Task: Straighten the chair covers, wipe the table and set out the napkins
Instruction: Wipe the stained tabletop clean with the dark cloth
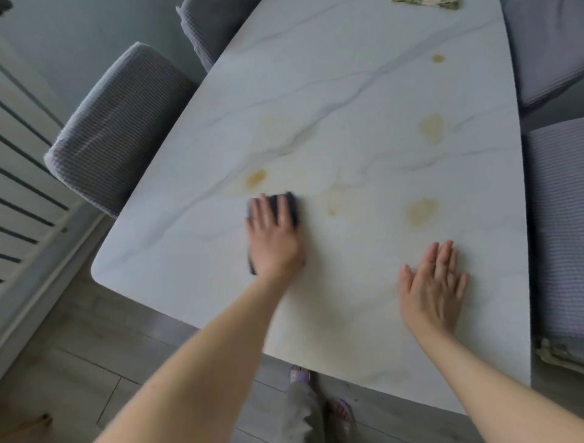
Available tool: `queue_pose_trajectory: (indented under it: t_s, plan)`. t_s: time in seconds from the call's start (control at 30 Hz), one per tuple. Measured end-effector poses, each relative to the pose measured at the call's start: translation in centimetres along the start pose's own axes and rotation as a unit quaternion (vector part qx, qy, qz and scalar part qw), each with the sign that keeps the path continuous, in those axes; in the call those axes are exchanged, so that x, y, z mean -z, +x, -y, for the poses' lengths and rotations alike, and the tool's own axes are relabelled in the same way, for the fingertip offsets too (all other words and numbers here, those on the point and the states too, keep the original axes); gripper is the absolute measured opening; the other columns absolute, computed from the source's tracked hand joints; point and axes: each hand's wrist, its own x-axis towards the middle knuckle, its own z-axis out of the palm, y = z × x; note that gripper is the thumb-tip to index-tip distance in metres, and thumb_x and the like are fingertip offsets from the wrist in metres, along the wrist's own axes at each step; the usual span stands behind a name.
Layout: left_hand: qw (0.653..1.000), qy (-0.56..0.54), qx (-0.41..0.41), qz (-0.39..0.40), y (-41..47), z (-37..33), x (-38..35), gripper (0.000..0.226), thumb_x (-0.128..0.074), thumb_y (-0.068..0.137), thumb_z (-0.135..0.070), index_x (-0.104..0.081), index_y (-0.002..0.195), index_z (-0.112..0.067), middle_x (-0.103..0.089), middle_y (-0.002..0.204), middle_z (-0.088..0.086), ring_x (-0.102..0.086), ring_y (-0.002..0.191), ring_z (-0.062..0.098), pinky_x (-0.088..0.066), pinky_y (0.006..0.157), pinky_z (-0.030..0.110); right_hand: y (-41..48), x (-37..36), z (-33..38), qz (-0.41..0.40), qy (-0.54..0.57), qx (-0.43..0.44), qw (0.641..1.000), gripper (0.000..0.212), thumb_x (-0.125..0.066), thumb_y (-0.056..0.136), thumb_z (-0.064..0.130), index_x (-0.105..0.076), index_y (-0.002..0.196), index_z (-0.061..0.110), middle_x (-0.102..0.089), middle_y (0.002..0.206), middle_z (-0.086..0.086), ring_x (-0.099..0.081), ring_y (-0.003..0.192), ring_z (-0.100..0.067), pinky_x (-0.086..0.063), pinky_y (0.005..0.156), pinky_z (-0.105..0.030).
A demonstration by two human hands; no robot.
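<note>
Several stains (422,211) are showing; my flat left hand (273,243) is pressing the cloth (289,207), right hand (433,284) lying open; napkins (425,3) probably unset.

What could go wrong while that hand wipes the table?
The left hand presses a small dark cloth, so the yellowish marks farther up the table might be missed. A wide sweep could push the napkins at the far edge. The right hand, flat on the table, may leave prints.

Head camera looks steeply down onto the table (347,95) (wide-angle, blurred), seemingly near.
</note>
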Motion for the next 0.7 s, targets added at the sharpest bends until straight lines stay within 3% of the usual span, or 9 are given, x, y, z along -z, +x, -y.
queue_pose_trajectory:
  t_s: [0.13, 0.23, 0.4, 0.5, 0.63, 0.7]
  plan:
    - [0.969, 0.023, -0.241, 0.043, -4.7, -5.1, -2.2, 0.061, -0.035, 0.091, -0.042, -0.032, 0.146, -0.016, -0.024, 0.154, 0.022, -0.018, 0.144, 0.038, -0.024, 0.113, 0.053, 1.2, -0.1, 0.9, 0.002, -0.001, -0.042, 0.999, 0.071, -0.031, 0.087, 0.041, -0.032, 0.141, -0.006, -0.027, 0.152, -0.024, -0.025, 0.142, -0.034, -0.020, 0.111, -0.055]
    - [0.945, 0.042, -0.319, 0.052, -4.2, -1.3, -1.2, 0.058, -0.034, 0.093, -0.044, -0.032, 0.147, -0.021, -0.023, 0.156, 0.017, -0.020, 0.144, 0.034, -0.024, 0.114, 0.051, 0.6, -0.1, 1.2, 0.005, -0.010, -0.048, 0.999, 0.071, -0.027, 0.088, 0.042, -0.034, 0.140, -0.006, -0.031, 0.150, -0.024, -0.028, 0.140, -0.034, -0.023, 0.109, -0.055]
    - [0.992, 0.040, -0.121, 0.018, 0.1, 9.8, 1.9, 0.062, -0.029, 0.093, -0.045, -0.019, 0.151, -0.026, -0.014, 0.159, 0.010, -0.008, 0.147, 0.029, -0.017, 0.115, 0.048, 0.7, -0.1, 1.2, 0.007, -0.017, -0.050, 0.999, 0.068, -0.027, 0.089, 0.041, -0.033, 0.140, -0.004, -0.032, 0.150, -0.023, -0.030, 0.139, -0.033, -0.025, 0.108, -0.054]
    - [0.999, 0.045, 0.015, -0.019, 4.2, 15.1, 4.3, 0.059, -0.031, 0.098, -0.040, -0.015, 0.152, -0.021, -0.011, 0.159, 0.014, -0.005, 0.147, 0.030, -0.017, 0.116, 0.050, 0.6, -0.2, 1.1, -0.002, -0.016, -0.047, 0.999, 0.067, -0.028, 0.090, 0.040, -0.033, 0.140, -0.004, -0.031, 0.150, -0.023, -0.030, 0.139, -0.034, -0.025, 0.108, -0.054]
    - [0.965, -0.019, 0.259, -0.045, 9.6, 13.0, 4.8, 0.061, -0.028, 0.097, -0.042, -0.010, 0.151, -0.018, 0.000, 0.159, 0.017, 0.004, 0.146, 0.033, -0.006, 0.117, 0.050, 0.8, -0.4, 1.0, -0.013, -0.023, -0.046, 0.999, 0.068, -0.027, 0.091, 0.041, -0.031, 0.142, -0.004, -0.029, 0.151, -0.022, -0.029, 0.140, -0.033, -0.022, 0.109, -0.052]
    - [0.956, -0.042, 0.290, -0.025, 11.8, 9.2, 4.5, 0.064, -0.027, 0.097, -0.043, -0.007, 0.152, -0.018, 0.004, 0.159, 0.018, 0.007, 0.146, 0.034, -0.002, 0.117, 0.049, 0.8, -0.5, 0.8, -0.014, -0.025, -0.043, 0.999, 0.068, -0.027, 0.091, 0.041, -0.030, 0.142, -0.004, -0.029, 0.151, -0.022, -0.028, 0.140, -0.033, -0.022, 0.109, -0.052]
